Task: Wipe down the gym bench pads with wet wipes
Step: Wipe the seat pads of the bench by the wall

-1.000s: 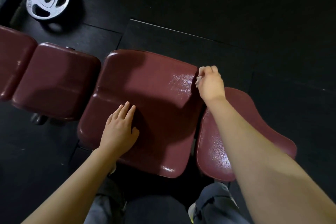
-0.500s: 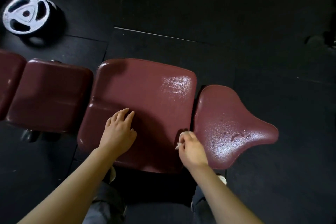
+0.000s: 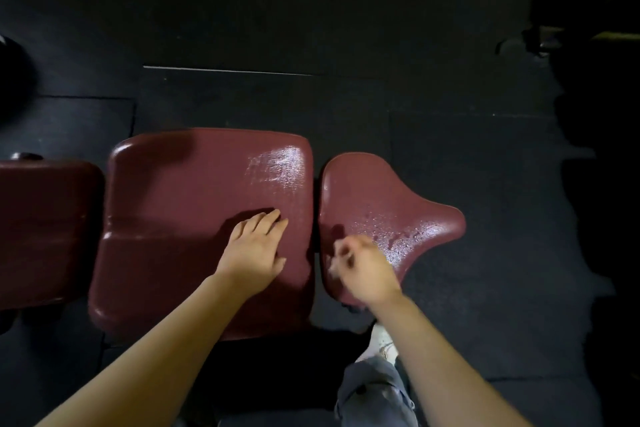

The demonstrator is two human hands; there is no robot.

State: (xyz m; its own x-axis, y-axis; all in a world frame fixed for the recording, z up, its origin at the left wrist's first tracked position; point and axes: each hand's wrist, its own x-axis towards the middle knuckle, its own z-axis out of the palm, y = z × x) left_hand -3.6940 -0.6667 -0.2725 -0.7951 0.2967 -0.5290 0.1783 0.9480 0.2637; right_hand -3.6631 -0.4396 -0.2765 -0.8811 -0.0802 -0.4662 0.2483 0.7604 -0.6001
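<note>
Dark rubber floor (image 3: 346, 10) carries a maroon desk: a wide middle pad (image 3: 173, 218) with a wet sheen at its far right, beside a droplet-speckled seat pad (image 3: 388, 198) on the right.

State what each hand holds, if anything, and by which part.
The right hand grips a bunched wet wipe; which part cannot be told. The left hand holds nothing, resting flat on the middle pad.
</note>
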